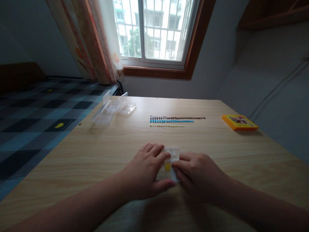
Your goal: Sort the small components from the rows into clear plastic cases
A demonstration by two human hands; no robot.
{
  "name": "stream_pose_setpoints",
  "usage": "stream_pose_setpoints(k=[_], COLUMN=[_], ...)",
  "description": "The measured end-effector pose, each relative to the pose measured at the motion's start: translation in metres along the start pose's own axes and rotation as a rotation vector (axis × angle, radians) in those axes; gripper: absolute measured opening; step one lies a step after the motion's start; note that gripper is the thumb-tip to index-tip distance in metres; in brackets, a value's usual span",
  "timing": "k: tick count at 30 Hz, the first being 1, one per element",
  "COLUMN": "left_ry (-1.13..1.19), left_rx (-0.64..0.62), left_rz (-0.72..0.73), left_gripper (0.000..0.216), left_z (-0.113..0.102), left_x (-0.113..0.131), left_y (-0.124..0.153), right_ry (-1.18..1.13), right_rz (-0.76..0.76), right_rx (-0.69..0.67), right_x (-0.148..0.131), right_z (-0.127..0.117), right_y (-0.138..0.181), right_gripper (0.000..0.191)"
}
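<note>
A small clear plastic box (172, 155) lies on the table close to me, its lid apparently swung open on the far side. My left hand (148, 170) grips the box from the left, thumb along its near edge and fingers over its far part. Inside the box is a small yellow piece (167, 166). My right hand (196, 172) is at the box's right side, fingers closed together at its opening; what they pinch, if anything, is hidden. Beyond the hands, tiny parts stand in three rows: a dark brown row (178, 118), a blue row (171, 121) and a pale row (166, 126).
Open clear plastic boxes (105, 116) stand at the table's far left. An orange and yellow flat case (238, 122) lies near the right edge. Left of the wooden table (108, 145) is a bed with a checked cover (48, 109); a window is behind.
</note>
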State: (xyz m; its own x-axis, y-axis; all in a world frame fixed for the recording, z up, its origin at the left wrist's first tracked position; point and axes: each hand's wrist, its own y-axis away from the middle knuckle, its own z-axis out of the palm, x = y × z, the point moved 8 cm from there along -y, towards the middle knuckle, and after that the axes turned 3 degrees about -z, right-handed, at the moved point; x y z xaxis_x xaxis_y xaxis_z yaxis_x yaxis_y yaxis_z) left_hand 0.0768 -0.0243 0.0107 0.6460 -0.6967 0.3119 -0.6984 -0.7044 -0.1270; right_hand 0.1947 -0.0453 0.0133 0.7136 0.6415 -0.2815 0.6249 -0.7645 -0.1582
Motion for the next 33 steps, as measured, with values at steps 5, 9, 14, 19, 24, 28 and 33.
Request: stream_pose_setpoints(k=[5, 9, 14, 19, 24, 28, 33], left_ry=[0.005, 0.006, 0.009, 0.018, 0.012, -0.014, -0.031], left_rx=[0.009, 0.014, 0.025, 0.035, 0.037, 0.025, 0.037], left_rz=[0.008, 0.008, 0.013, 0.015, 0.009, -0.003, 0.012], left_gripper=[0.063, 0.062, 0.063, 0.062, 0.065, 0.069, 0.072], left_z=[-0.001, 0.000, -0.001, -0.001, -0.001, -0.001, -0.006], left_x=[0.001, 0.000, 0.000, 0.000, -0.001, -0.002, 0.001], left_y=[0.000, 0.000, 0.000, 0.001, 0.001, 0.002, 0.001], right_ry=[-0.021, -0.036, -0.033, -0.040, -0.058, -0.079, -0.173], right_rz=[-0.009, -0.014, -0.011, -0.027, -0.098, -0.088, 0.044], right_rx=[0.016, 0.025, 0.014, 0.033, 0.199, 0.431, 0.405], right_x=[0.000, -0.002, -0.002, -0.003, -0.001, 0.022, 0.059], right_z=[0.001, 0.000, 0.000, -0.001, -0.021, -0.050, -0.050], right_y=[-0.001, -0.002, -0.002, -0.001, 0.001, 0.003, -0.005], right_gripper=[0.018, 0.018, 0.018, 0.018, 0.021, 0.021, 0.029])
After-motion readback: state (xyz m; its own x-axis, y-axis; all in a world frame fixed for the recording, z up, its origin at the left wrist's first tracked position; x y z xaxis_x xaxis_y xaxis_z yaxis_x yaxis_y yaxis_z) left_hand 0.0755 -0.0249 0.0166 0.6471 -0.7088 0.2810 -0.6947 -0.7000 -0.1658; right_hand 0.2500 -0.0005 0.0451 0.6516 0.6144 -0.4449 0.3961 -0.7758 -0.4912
